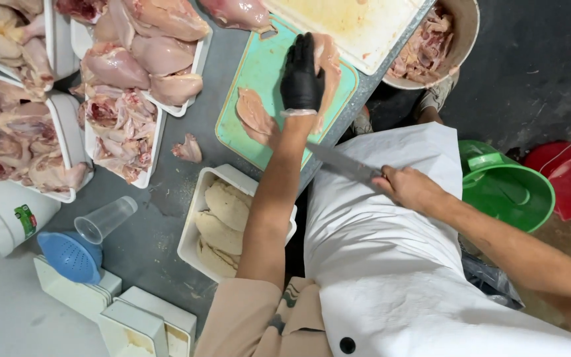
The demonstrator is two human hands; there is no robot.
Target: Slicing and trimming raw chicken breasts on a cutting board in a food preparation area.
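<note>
So the cutting board (262, 73) is the middle: chicken trays (141, 66) to its left, breaded-cutlet tray (196, 225) below it, bowl of scraps (464, 33) right, buckets (507, 188) further right.

A commercial food-prep kitchen — the grey bench (166, 231) is crowded with white trays of raw chicken (160, 53), a green cutting board (266, 73), a tray of breaded cutlets (223, 218), and scrap buckets (517, 192) on the floor — all bulk work.
</note>
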